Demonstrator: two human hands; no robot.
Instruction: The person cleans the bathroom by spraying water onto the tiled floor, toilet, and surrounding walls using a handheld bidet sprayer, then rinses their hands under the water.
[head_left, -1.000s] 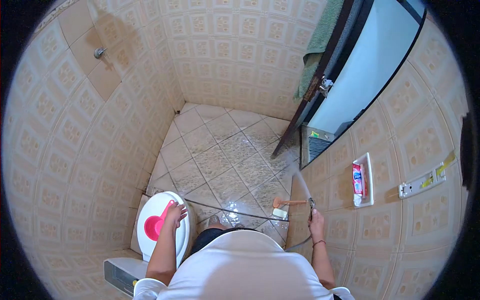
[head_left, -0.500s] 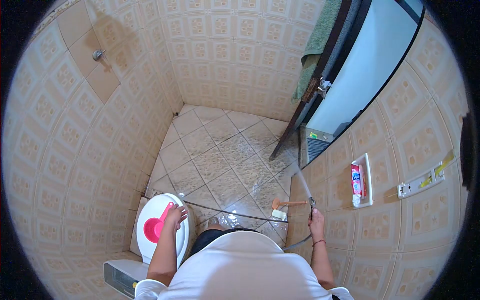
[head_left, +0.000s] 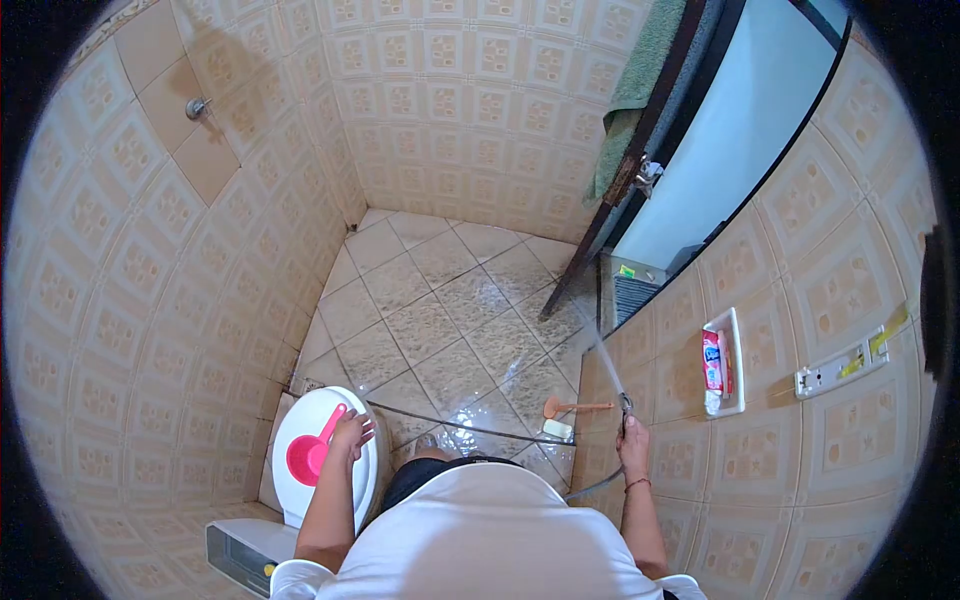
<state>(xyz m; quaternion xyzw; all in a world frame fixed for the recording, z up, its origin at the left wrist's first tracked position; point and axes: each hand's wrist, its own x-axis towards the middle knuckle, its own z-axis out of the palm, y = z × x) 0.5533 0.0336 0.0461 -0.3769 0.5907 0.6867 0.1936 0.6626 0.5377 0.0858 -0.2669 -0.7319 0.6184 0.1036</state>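
Observation:
My right hand [head_left: 633, 449] grips a hose sprayer [head_left: 625, 405] low on the right, close to the tiled wall. A thin jet of water [head_left: 598, 345] shoots up and away from it toward the door's foot. My left hand [head_left: 352, 434] rests with spread fingers on the closed white toilet lid [head_left: 296, 485], touching the handle of a pink dipper [head_left: 310, 452] that lies there. The floor tiles [head_left: 440, 330] ahead glisten wet.
A long-handled brush [head_left: 575, 406] and a pale block lie on the floor by the right wall. A wall tray [head_left: 738, 365] holds a red packet. A dark door [head_left: 640, 160] with a green towel stands ajar ahead. A wall tap [head_left: 198, 107] sits upper left.
The view has shifted slightly; the water jet still plays toward the door's foot. Both hands stay where they were.

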